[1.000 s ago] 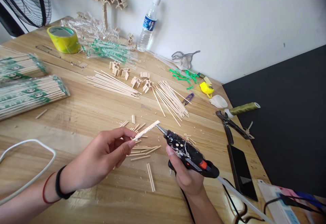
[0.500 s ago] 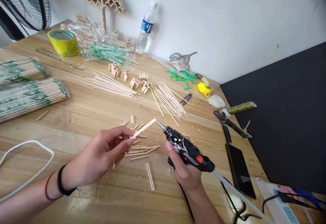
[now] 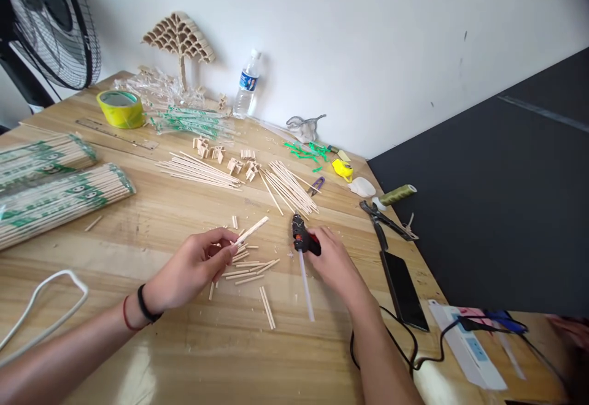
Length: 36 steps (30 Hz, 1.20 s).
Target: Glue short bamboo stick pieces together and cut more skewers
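Note:
Between the thumb and fingers of my left hand (image 3: 202, 264) is a short wooden stick piece (image 3: 253, 230), pointing up to the right. My right hand (image 3: 334, 261) is closed round the handle of a black hot glue gun (image 3: 300, 233). Its nozzle points away from me, close to the tabletop, and a clear glue stick (image 3: 306, 288) juts from its back end. Several short cut sticks (image 3: 251, 267) lie scattered beside and below my left hand. Farther back are small stick assemblies (image 3: 235, 165) and two fans of long sticks (image 3: 289, 187).
Bagged sticks (image 3: 69, 202) and a white cable (image 3: 69, 273) lie at left. Behind stand yellow tape (image 3: 120, 110), a water bottle (image 3: 247, 86) and a stick-built tree (image 3: 179, 43). At right are pliers (image 3: 386, 221), a phone (image 3: 404, 291), a power strip (image 3: 473, 350) and black cords.
My right hand has drawn the glue gun away from the stick and turned it, lowering it toward the table. My left hand still holds the stick. The camera view has shifted.

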Each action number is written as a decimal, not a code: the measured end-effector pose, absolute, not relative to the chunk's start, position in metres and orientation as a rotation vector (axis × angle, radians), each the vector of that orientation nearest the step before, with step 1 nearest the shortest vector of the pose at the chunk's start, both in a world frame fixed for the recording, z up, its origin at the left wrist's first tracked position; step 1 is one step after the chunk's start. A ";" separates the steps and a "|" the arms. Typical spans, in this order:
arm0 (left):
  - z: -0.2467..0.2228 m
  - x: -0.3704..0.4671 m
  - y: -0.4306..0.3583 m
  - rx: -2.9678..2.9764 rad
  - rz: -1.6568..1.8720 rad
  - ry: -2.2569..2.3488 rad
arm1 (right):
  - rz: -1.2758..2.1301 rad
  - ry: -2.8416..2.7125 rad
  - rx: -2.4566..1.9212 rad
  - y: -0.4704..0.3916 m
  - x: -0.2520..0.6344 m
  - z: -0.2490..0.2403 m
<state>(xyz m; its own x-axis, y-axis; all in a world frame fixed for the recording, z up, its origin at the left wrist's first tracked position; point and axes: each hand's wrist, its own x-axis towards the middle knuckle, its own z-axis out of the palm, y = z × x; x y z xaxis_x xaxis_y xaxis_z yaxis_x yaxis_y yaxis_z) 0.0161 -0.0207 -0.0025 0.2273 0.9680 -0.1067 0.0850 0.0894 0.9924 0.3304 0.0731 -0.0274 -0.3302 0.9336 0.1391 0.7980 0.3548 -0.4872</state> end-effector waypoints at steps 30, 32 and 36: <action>0.002 0.017 -0.021 1.287 0.966 1.103 | 1.399 -1.701 -1.096 0.016 0.265 0.026; 0.002 0.017 -0.021 1.285 0.967 1.113 | 1.393 -1.611 -1.032 0.028 0.261 0.022; 0.001 0.018 -0.021 1.274 0.964 1.120 | 1.399 -1.408 -0.944 0.036 0.246 0.004</action>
